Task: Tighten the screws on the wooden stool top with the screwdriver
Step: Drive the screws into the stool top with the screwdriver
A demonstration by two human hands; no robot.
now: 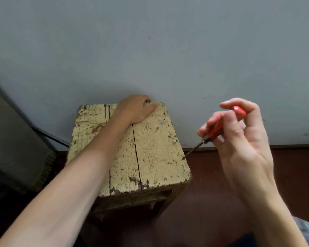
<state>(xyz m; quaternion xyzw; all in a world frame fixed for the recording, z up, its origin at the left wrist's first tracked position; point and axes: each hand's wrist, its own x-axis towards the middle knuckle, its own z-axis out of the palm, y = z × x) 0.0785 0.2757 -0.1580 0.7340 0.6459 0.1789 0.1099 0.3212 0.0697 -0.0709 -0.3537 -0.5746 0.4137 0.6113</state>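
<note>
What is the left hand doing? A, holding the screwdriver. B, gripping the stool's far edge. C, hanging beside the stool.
B: the left hand rests on the stool, fingers curled over its far edge, while the right hand holds the screwdriver.

Worn cream wooden stool top [150, 154]: I counted three screws [175, 142] along its right edge (two stood proud). Red-handled screwdriver [219, 127] slanted, tip beside the nearest screw.
</note>
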